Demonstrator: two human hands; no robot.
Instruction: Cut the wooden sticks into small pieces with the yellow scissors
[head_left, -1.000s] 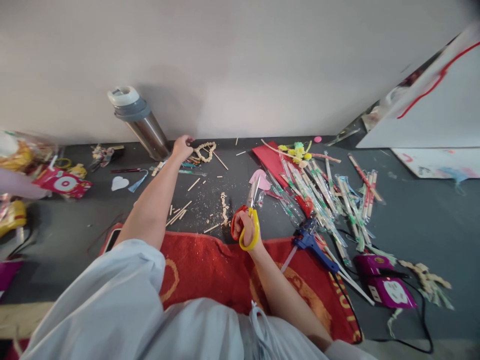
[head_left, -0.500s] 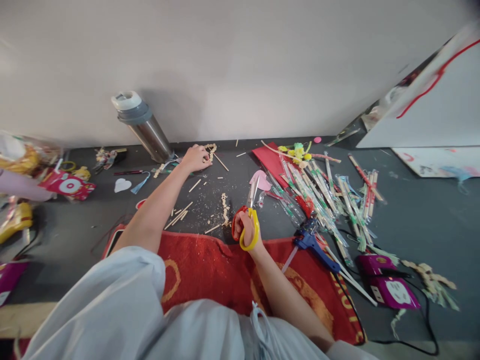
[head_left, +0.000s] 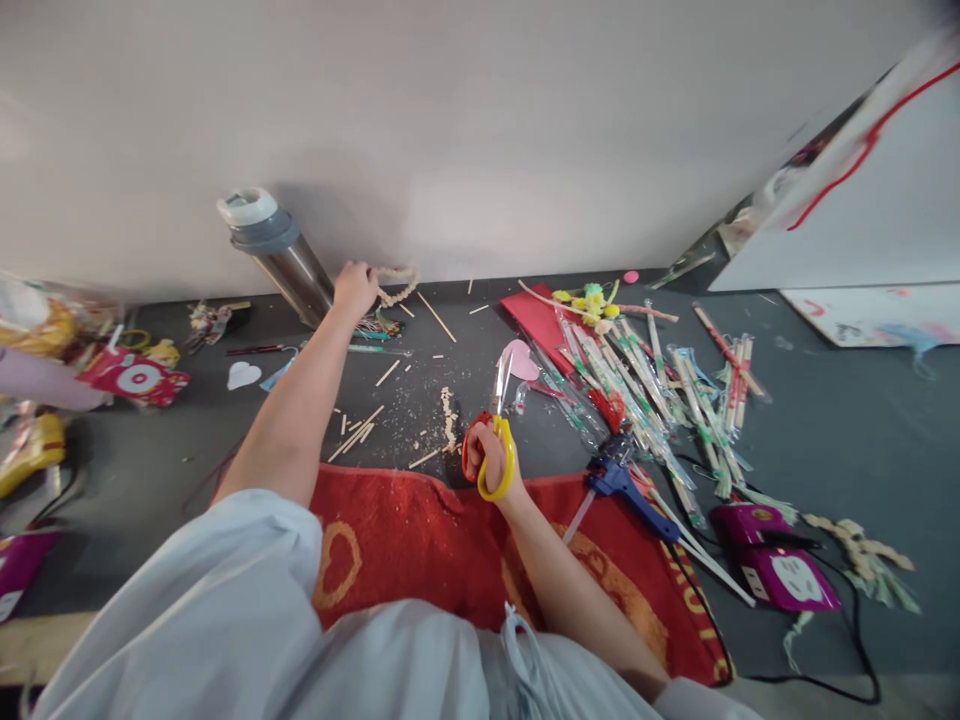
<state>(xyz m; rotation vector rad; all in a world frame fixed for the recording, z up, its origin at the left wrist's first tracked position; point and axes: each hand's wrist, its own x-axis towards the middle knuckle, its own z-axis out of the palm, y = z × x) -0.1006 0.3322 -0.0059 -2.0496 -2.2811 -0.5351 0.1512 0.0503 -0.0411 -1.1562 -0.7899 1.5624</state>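
Note:
My left hand [head_left: 355, 290] is at the back of the table beside the steel flask, its fingers closed on one end of a beige, knobbly curved strip [head_left: 407, 290]. The strip looks built from small wooden bits and is lifted near the wall. Near the table's front, my right hand [head_left: 491, 462] grips scissors [head_left: 500, 410] with one red and one yellow handle, blades pointing away from me. Left of the scissors lies a short knobbly strip of small pieces [head_left: 448, 417] among crumbs. A pink paper heart [head_left: 520, 360] lies just beyond the blades.
The steel flask [head_left: 289, 262] stands at the back left. Cut sticks [head_left: 358, 436] lie in front. A red towel [head_left: 420, 540] covers the near edge. At right are wrapped chopsticks [head_left: 630, 375], a blue glue gun [head_left: 630, 497] and a purple power box [head_left: 776, 560] with cables.
My left hand has moved left and slightly up, lifting the beige strip from the table toward the flask. My right hand with the scissors has stayed nearly still.

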